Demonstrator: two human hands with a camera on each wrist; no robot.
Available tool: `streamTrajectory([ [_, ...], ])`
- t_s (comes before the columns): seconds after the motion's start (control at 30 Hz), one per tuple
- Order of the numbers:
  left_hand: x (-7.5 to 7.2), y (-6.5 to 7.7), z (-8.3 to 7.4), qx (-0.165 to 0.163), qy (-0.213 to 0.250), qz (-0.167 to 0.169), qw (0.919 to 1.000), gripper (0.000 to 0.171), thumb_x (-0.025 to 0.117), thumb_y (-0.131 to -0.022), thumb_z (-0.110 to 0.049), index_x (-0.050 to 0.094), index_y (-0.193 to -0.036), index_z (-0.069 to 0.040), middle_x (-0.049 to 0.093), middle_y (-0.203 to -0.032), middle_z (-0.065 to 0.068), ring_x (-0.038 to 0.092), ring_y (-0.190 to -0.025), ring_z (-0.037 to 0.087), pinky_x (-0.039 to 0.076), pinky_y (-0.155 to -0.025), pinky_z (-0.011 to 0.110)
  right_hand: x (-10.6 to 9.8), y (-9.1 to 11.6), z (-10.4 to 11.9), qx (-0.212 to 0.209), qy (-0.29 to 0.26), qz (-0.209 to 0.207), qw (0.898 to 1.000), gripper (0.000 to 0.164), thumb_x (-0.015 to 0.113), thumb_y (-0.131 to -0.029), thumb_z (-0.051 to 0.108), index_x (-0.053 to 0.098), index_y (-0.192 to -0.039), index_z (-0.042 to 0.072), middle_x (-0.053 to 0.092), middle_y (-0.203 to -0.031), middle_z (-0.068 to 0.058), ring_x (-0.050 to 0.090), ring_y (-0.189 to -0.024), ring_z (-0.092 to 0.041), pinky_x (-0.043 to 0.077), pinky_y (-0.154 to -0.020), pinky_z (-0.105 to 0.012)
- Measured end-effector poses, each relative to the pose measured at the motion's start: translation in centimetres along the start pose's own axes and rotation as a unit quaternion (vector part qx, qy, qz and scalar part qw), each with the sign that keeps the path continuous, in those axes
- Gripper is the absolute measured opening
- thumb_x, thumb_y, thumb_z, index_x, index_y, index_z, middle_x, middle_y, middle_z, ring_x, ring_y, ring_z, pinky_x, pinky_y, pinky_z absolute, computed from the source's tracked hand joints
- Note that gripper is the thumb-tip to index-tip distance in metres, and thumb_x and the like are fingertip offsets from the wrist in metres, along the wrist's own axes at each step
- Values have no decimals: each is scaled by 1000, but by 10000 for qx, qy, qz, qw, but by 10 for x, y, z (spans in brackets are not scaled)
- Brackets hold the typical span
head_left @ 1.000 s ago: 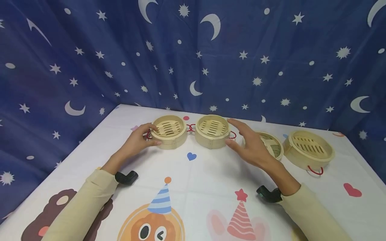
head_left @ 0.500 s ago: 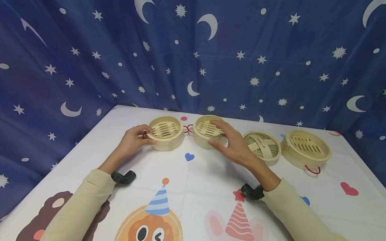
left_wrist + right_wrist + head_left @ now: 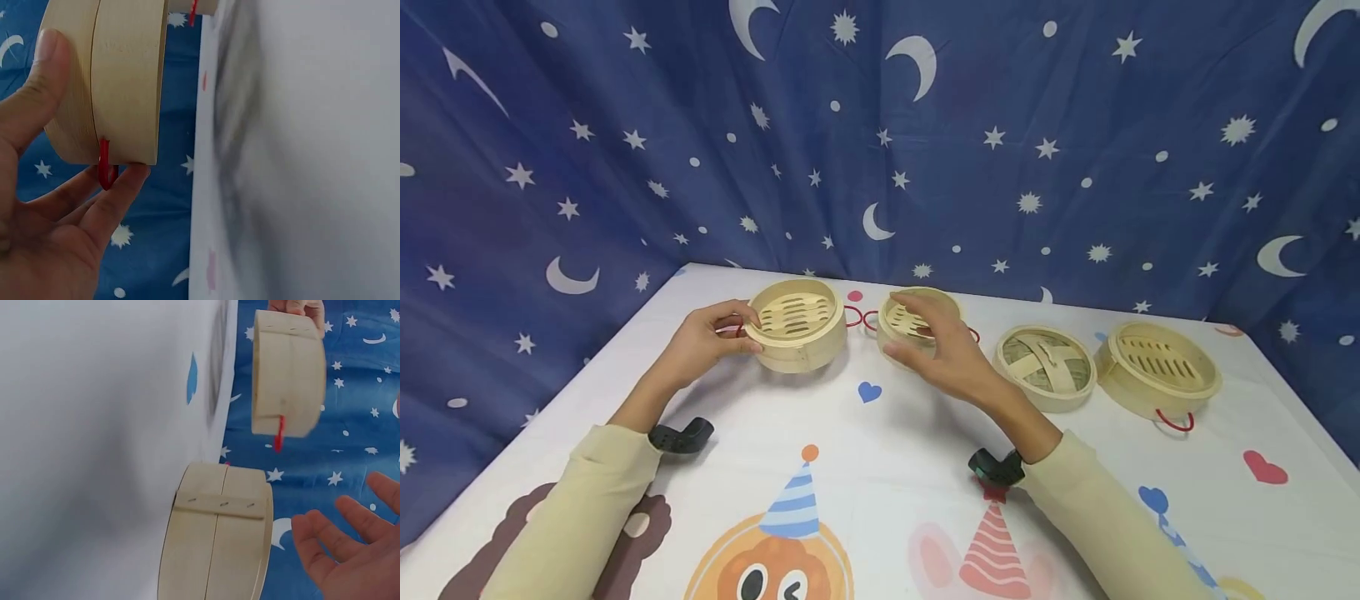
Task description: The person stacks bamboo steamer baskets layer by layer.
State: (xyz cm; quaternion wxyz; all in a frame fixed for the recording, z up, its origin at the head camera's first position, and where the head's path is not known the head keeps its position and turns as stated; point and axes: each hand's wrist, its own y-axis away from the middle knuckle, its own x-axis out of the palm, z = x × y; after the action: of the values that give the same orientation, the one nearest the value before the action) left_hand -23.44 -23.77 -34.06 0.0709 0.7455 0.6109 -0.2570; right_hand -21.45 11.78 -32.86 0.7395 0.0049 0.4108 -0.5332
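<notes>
My left hand [image 3: 700, 342] grips the left side of a round bamboo steamer basket [image 3: 805, 354] with a slatted base. In the left wrist view this basket [image 3: 128, 81] is off the table, thumb [image 3: 47, 81] against its wall and fingers by its red cord handle. A second bamboo steamer basket [image 3: 942, 300] stands on the table to the right. My right hand [image 3: 951, 354] hovers over its near right side, partly hiding it in the head view. The right wrist view shows the right hand's spread fingers [image 3: 362, 519] apart from that basket [image 3: 215, 544].
Farther right on the table lie a woven bamboo steamer lid [image 3: 1049, 368] and, touching or nearly touching it, another steamer basket [image 3: 1138, 392] with a red handle. A starry blue curtain [image 3: 820, 167] hangs behind the white printed tablecloth [image 3: 880, 467].
My left hand has lifted the left basket off the table and drawn it slightly left, away from the second basket. My right hand has moved left over the second basket, uncovering the lid.
</notes>
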Motion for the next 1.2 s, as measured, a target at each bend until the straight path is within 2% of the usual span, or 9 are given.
streamTrajectory([
  [0.23, 11, 2, -17, 359, 293, 248, 9986, 33, 79, -74, 2, 61, -101, 6, 51, -133, 19, 46, -124, 29, 49, -90, 21, 7, -6, 1, -162, -49, -15, 9999, 63, 72, -86, 32, 46, -141, 13, 47, -138, -3, 43, -126, -18, 47, -97, -44],
  [0.47, 23, 1, -32, 562, 603, 573, 9949, 32, 80, -73, 3, 62, -99, 4, 52, -131, 18, 43, -128, 29, 49, -92, 24, 5, -5, 1, -480, 125, -116, 9987, 63, 74, -84, 32, 48, -140, 17, 48, -139, 3, 40, -129, -14, 43, -101, -40],
  [0.67, 33, 2, -40, 685, 761, 793, 9916, 32, 81, -72, 1, 62, -99, 1, 53, -132, 16, 42, -130, 29, 50, -92, 29, 2, 0, 1, -775, -125, -149, 9968, 59, 78, -82, 23, 54, -135, 15, 47, -138, -6, 39, -130, -21, 46, -98, -42],
  [0.77, 38, 3, -43, 713, 848, 875, 9900, 32, 80, -73, 2, 62, -99, 0, 53, -132, 16, 45, -127, 29, 51, -91, 31, -1, 4, 1, -768, -43, -113, 9970, 54, 77, -83, 24, 57, -133, 18, 46, -140, -6, 37, -132, -23, 43, -100, -42],
  [0.87, 43, 4, -46, 697, 927, 923, 9889, 32, 80, -73, 2, 62, -99, 0, 54, -130, 15, 47, -125, 29, 53, -88, 31, -4, 10, 2, -645, -221, -19, 9977, 50, 75, -85, 23, 58, -131, 18, 43, -143, -3, 37, -133, -21, 46, -97, -40],
  [1.03, 55, 7, -53, 682, 989, 913, 9886, 32, 81, -72, 1, 63, -99, -2, 57, -126, 13, 49, -123, 26, 51, -91, 30, -14, 21, 4, -519, -602, 24, 9968, 45, 75, -84, 13, 61, -127, 14, 44, -144, -5, 39, -132, -20, 51, -92, -37],
  [1.2, 73, 11, -60, 569, 1246, 947, 9860, 34, 81, -71, 2, 63, -100, -1, 57, -122, 14, 55, -112, 26, 51, -92, 34, -26, 36, 6, -347, -833, 19, 9959, 43, 75, -83, 6, 62, -123, 10, 45, -142, -9, 39, -133, -23, 48, -95, -35],
])
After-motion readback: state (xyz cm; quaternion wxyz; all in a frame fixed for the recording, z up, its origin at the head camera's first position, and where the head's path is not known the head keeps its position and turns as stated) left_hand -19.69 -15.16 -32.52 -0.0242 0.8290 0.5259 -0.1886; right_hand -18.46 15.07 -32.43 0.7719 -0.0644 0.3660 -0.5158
